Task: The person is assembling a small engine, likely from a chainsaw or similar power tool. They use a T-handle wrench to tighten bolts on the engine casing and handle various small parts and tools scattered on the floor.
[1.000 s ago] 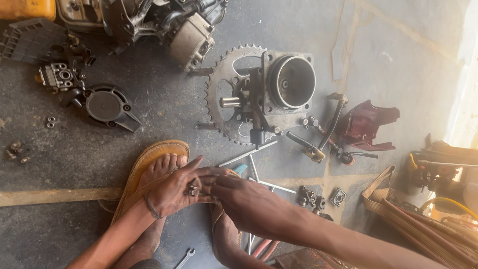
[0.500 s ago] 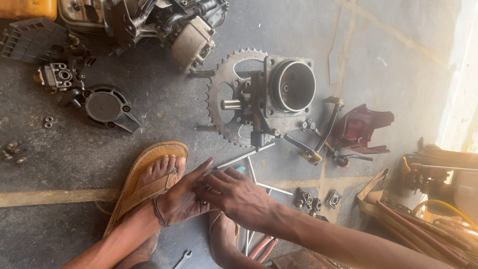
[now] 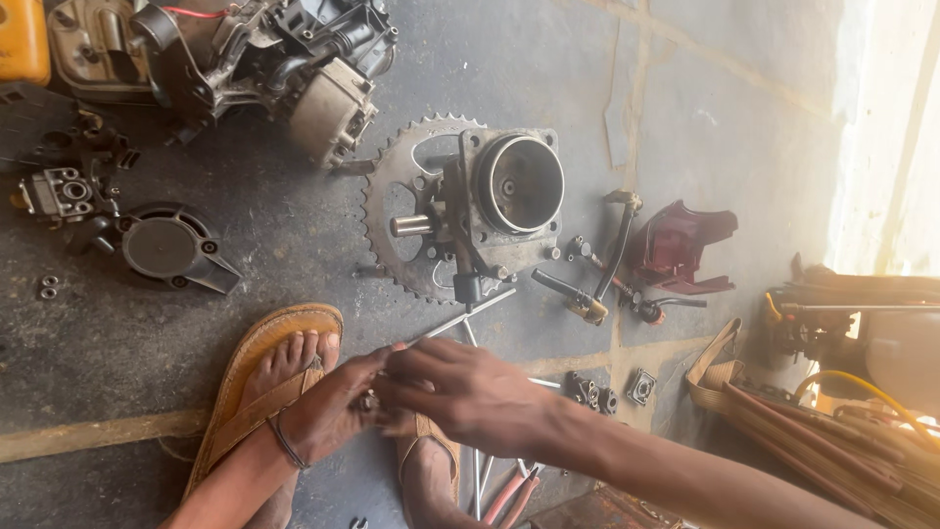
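My left hand (image 3: 331,411) and my right hand (image 3: 460,392) meet low in the middle of the view, over my sandalled feet. Their fingertips pinch together around a small metal part (image 3: 370,402) that is mostly hidden between them. A thin band circles my left wrist. Just beyond the hands, a grey engine cylinder block (image 3: 509,196) lies on a toothed sprocket (image 3: 392,230) on the concrete floor. Long thin metal rods (image 3: 460,318) lie between the cylinder and my hands.
An engine assembly (image 3: 245,59) sits at the top left, a carburettor (image 3: 59,191) and black cover (image 3: 171,250) at the left. A kick lever (image 3: 612,255), a dark red part (image 3: 681,250) and small nuts (image 3: 612,392) lie to the right. Red-handled pliers (image 3: 509,495) rest by my right foot.
The view has shifted so the hands and floor parts sit a little differently in frame. Both hands stay pressed together on the small part, working it with the fingertips.
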